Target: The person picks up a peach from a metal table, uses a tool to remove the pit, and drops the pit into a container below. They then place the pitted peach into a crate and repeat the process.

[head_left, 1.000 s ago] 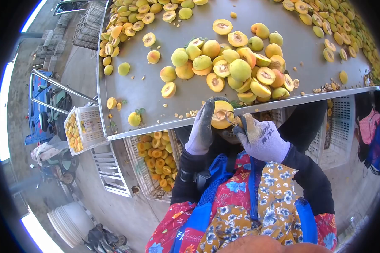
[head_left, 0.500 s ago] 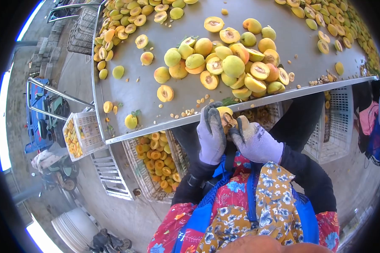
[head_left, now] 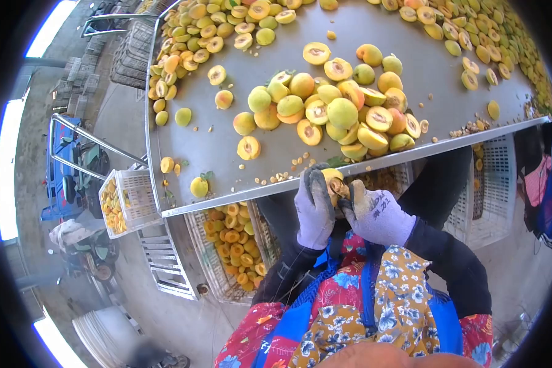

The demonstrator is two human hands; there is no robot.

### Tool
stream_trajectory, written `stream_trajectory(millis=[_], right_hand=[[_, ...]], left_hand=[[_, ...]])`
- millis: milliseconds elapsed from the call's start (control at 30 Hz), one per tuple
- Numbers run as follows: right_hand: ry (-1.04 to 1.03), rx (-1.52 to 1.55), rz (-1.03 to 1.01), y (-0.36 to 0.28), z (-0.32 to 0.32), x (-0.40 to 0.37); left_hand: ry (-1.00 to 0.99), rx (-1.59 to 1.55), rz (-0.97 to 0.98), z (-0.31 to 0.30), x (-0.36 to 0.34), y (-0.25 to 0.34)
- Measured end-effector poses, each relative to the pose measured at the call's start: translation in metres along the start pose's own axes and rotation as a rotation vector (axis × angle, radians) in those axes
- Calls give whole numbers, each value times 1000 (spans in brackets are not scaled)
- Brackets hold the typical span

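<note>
In a grey-and-lilac work glove, my left hand (head_left: 315, 211) is closed around a yellow apricot half (head_left: 332, 176) just below the metal table's front edge. Its brown, hollow cut side faces my right hand (head_left: 379, 211). The gloved right fingers pinch against that cut side; whether they also hold a small tool or the stone is hidden. Beyond both hands, a heap of whole and halved apricots (head_left: 341, 113) lies on the table (head_left: 227, 164). Loose stones (head_left: 281, 177) are scattered along the near edge.
More apricots (head_left: 202, 30) cover the table's far left, with another mass (head_left: 466, 30) at far right. Under the table edge stands a crate of pitted halves (head_left: 234, 245). A white crate (head_left: 138, 199) is at the left, another plastic crate (head_left: 495, 184) at the right.
The whole view has shifted slightly, so table and hands appear a little lower and farther right. Both hands remain on the apricot half, with the right fingers still at its cut side.
</note>
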State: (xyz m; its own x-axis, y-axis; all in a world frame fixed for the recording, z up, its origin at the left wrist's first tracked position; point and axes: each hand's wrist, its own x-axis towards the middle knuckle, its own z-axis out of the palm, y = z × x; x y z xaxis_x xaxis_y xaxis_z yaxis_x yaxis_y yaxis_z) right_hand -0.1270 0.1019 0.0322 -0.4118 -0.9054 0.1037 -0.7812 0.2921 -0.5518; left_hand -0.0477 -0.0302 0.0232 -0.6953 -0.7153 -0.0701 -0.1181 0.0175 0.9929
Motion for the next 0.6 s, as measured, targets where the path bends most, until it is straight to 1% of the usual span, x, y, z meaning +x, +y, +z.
stream_trajectory(millis=[33, 67, 167, 200, 300, 333, 367, 400, 433, 500, 533, 600], right_hand=[[5, 49, -22, 1, 1, 3], [-72, -40, -150, 4, -7, -1], [-39, 98, -157, 7, -7, 1], [-22, 408, -30, 8, -6, 4], [-225, 895, 458, 2, -16, 6], [-113, 694, 267, 7, -6, 3], [-4, 487, 79, 19, 12, -2], [103, 277, -108, 17, 11, 2], [-12, 557, 133, 13, 6, 1], [-250, 1103, 628, -1, -16, 1], [-307, 1264, 707, -2, -24, 1], [-421, 1585, 860, -1, -35, 6]], left_hand=[[9, 8, 5, 1, 0, -3], [27, 71, 58, 2, 0, -4], [54, 157, 137, 5, -3, 9], [73, 223, 207, 5, -4, 8], [74, 440, 374, 6, -5, 6], [50, 457, 406, 5, -2, 0], [-6, 421, 294, 5, -1, 0], [-61, 385, 181, 4, 1, 2], [-116, 347, 70, 3, 2, 4], [-91, 368, 150, 3, 0, -4], [-79, 380, 186, 3, -2, -7], [-16, 563, 455, 3, -5, -1]])
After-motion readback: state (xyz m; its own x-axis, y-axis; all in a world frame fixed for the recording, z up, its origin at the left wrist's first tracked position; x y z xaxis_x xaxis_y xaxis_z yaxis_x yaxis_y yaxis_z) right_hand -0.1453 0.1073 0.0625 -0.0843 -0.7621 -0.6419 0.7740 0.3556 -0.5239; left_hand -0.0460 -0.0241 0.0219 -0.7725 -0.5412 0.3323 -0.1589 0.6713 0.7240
